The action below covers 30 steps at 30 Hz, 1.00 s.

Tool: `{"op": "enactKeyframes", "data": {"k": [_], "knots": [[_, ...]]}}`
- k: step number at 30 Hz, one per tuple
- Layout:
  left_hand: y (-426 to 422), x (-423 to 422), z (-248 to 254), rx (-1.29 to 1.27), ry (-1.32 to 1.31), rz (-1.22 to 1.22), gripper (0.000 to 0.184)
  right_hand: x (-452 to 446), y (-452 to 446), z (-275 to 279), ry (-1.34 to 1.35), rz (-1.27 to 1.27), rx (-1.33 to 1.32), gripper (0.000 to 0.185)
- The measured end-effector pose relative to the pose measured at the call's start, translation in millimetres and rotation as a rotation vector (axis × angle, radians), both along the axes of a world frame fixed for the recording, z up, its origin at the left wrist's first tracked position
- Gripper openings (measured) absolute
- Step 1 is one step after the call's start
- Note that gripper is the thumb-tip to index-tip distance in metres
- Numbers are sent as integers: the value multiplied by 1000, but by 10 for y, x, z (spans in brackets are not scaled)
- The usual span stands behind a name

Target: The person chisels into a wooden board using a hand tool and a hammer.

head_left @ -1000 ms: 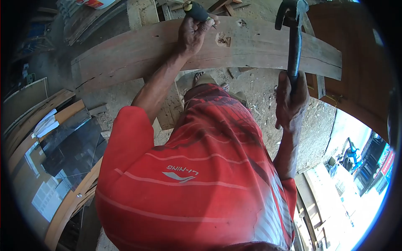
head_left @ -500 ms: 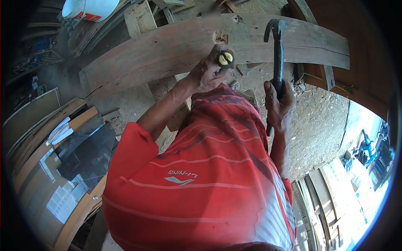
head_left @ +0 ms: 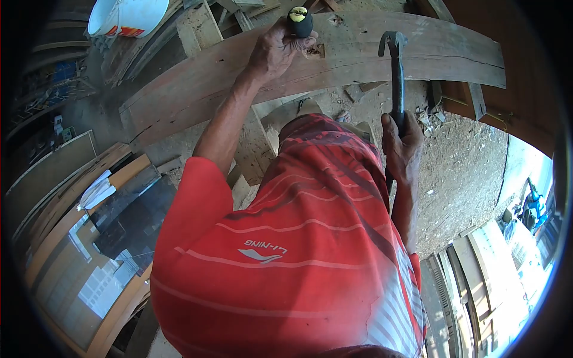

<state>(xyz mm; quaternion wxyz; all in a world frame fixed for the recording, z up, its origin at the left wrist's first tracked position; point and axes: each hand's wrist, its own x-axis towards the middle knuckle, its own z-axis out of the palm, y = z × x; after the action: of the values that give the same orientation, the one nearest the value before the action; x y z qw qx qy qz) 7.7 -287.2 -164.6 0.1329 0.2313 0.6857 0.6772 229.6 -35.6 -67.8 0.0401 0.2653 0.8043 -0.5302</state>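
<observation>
A long curved wooden board (head_left: 382, 56) lies across in front of me, with a rough hole (head_left: 316, 52) near its middle. My left hand (head_left: 276, 52) is closed round a dark tool handle (head_left: 300, 22) with a split yellow end, held over the board just left of the hole; the tool's lower part is hidden. On the right, my right hand (head_left: 403, 146) grips the dark shaft of a claw hammer (head_left: 397, 77). The hammer is upright in view, its head over the right half of the board.
A white bucket (head_left: 134, 15) stands at the top left. Stacked panels (head_left: 89, 262) are at the left and planks (head_left: 471, 286) at the lower right. Brown wooden panelling (head_left: 507, 36) borders the right. Wood scraps and shavings litter the floor (head_left: 459, 173).
From half a second ago, my left hand has moved up and left with the handled tool, back over the board. My right hand keeps its grip on the hammer, which moved left earlier.
</observation>
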Motion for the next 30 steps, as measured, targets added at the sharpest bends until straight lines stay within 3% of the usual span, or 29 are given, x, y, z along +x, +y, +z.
{"op": "enactKeyframes", "data": {"k": [2,11,14,30], "knots": [[-11,-31,-1,-80,116,3,36,-1,5,6,-22,8,27,35],[-53,-87,-149,-63,-4,-54,39,17,-37,-110,22,52,81,33],[-10,-51,-98,76,-104,-89,39,21,-43,-127,1,70,98,33],[-20,-60,-202,36,-37,-97,40,-102,-145,39,-123,154,201,36]]}}
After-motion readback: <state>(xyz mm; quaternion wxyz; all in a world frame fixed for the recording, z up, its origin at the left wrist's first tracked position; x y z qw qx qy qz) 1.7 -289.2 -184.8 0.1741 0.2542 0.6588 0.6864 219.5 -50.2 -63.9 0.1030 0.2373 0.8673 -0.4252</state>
